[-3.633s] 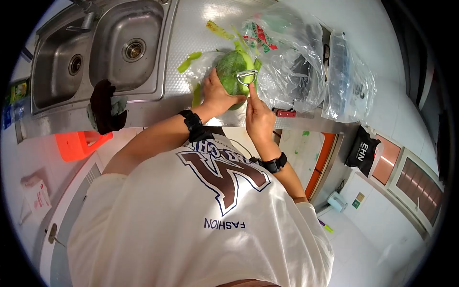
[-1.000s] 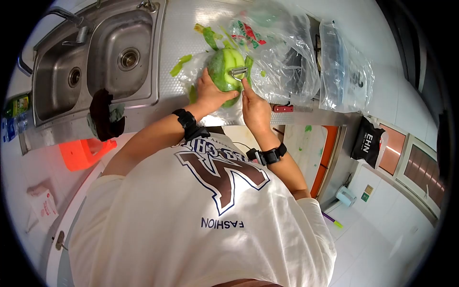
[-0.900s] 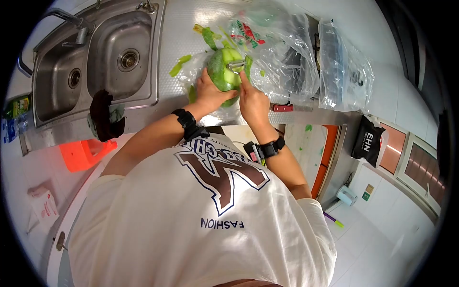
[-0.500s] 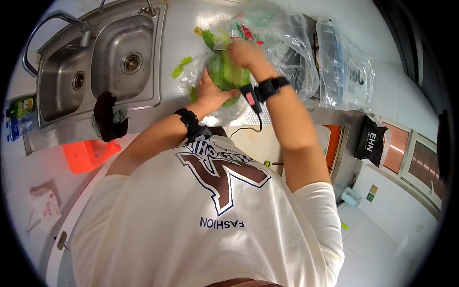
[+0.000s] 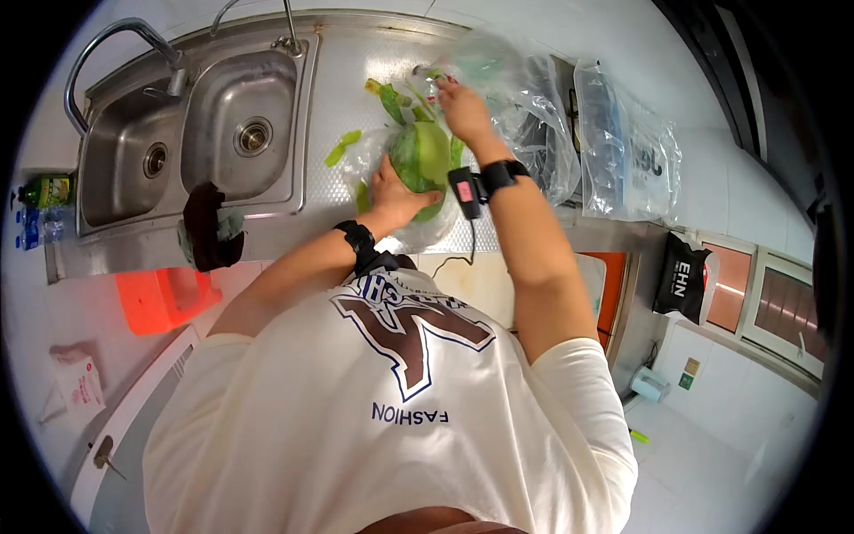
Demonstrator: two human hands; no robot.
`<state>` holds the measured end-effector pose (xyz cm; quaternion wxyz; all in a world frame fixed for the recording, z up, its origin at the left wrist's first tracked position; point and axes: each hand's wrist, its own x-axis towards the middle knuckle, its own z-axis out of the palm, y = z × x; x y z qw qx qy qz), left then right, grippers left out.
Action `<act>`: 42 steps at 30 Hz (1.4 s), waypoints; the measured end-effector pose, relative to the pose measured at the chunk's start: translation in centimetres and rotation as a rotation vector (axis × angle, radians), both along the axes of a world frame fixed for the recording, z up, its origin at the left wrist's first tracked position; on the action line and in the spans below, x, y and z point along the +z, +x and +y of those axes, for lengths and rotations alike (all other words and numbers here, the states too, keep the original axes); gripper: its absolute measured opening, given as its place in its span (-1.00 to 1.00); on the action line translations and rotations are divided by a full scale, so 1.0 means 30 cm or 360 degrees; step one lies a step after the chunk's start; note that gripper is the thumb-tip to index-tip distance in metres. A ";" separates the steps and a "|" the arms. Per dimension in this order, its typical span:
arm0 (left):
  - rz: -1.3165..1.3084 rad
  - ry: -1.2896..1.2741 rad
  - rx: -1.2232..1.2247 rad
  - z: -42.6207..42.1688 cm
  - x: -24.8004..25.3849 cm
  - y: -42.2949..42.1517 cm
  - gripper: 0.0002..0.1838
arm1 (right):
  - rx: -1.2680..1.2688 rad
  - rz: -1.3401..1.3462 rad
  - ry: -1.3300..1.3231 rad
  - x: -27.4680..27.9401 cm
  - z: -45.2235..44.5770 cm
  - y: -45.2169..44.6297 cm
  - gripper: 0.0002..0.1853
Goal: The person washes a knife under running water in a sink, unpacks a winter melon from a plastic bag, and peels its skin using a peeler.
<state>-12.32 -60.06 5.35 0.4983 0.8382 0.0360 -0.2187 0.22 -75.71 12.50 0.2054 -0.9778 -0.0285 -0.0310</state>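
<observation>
A large green melon (image 5: 418,162) with a paler peeled band rests on clear plastic on the metal counter. My left hand (image 5: 398,194) is closed round its near left side, fingers and thumb spread over the skin. Just beyond the melon's far end and apart from it, my right hand (image 5: 464,109) is closed on what looks like a small peeler (image 5: 425,71), mostly hidden by the fingers. Strips of green peel (image 5: 391,102) lie beyond the melon, and another peel piece (image 5: 342,148) sits to its left.
A double steel sink (image 5: 240,133) with a curved faucet (image 5: 120,27) is on the left. A dark cloth (image 5: 209,227) hangs over its front edge. Clear plastic bags (image 5: 543,125) and a packaged bag (image 5: 627,147) lie to the right. A cable (image 5: 473,245) trails from my right wrist.
My right hand has moved off the melon's surface, away past its far end, uncovering more of the peeled band. My left hand keeps its hold. The camera view has shifted slightly.
</observation>
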 end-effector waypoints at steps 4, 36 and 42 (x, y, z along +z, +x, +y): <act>0.0081 0.0046 -0.0029 0.009 0.037 0.003 0.48 | -0.0167 0.0029 0.0493 0.032 -0.100 -0.146 -0.57; 0.0890 -0.0887 -0.0155 0.073 0.019 0.113 -0.29 | -0.0877 0.0693 0.2002 -0.167 -0.086 -0.502 -0.78; 0.0637 -0.0661 -0.0031 0.110 0.143 0.079 -0.32 | -0.0679 0.0702 0.2000 -0.107 -0.061 -0.474 -0.78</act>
